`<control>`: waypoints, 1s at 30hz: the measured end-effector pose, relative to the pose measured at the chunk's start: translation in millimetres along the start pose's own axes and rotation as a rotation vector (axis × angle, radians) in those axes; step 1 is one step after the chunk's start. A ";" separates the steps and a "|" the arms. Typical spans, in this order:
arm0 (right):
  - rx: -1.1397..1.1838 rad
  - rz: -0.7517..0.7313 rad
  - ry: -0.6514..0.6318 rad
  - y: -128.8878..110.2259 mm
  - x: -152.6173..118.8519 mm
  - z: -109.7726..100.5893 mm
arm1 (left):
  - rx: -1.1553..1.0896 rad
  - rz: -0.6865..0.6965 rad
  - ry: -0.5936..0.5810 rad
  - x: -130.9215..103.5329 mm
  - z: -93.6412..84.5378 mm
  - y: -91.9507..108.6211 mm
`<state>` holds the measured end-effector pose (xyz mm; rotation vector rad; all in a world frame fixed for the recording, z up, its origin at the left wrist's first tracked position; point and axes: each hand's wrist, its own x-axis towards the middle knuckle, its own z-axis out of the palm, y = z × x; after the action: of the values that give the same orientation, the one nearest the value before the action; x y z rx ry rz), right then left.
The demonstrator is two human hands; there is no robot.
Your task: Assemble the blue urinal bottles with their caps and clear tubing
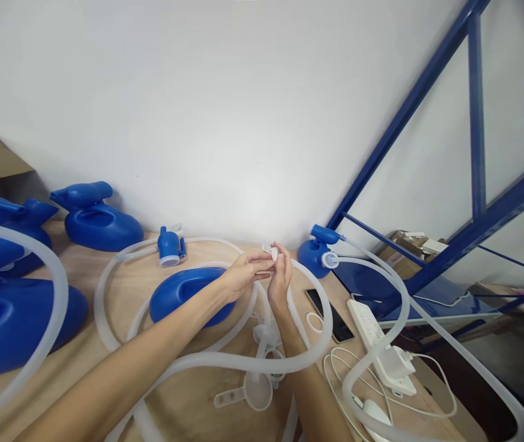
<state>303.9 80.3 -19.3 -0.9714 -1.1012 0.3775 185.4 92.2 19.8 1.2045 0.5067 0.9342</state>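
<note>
My left hand (244,272) and my right hand (281,275) meet above the middle of the table, fingertips together. Between them is a small white plastic piece (271,250), its top showing above the fingers; both hands are closed on it. A translucent ribbed hose (328,313) loops around and behind my hands; whether its end reaches the white piece is hidden. Partly behind my left forearm lies a blue plastic bottle (169,291) with a grip opening. Clear plastic lids with straps (258,391) lie below my hands, between my forearms.
Blue urinal-like bottles (105,227) crowd the left. A blue spouted piece (169,245) stands near the wall. At right are a blue bottle with hose (314,255), a phone (335,319), a white ring (314,322), a power strip (372,337), cables and a blue metal frame (476,123).
</note>
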 end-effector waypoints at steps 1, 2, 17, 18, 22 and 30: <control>-0.025 -0.013 -0.015 -0.1 1.0 -0.4 | -0.046 -0.003 0.007 0.0 -0.5 -1.9; -0.052 -0.028 -0.029 -0.7 1.9 -0.9 | -0.086 -0.004 0.016 0.1 -0.8 -3.5; 0.026 0.016 -0.185 -17.9 3.5 4.8 | -0.207 0.043 -0.015 -5.8 11.1 -15.4; 0.024 0.018 -0.188 -18.0 3.1 4.9 | -0.197 0.047 -0.017 -6.0 11.9 -16.0; 0.095 0.065 -0.138 -15.6 4.1 2.1 | -0.104 0.047 0.021 -5.3 18.0 -15.3; 0.092 0.134 0.111 -2.2 17.8 -10.9 | 0.343 -0.055 0.220 3.3 3.4 -0.9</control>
<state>321.0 86.2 -8.6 -0.9759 -0.9133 0.4737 190.1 93.0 20.5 1.3927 0.8993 0.9629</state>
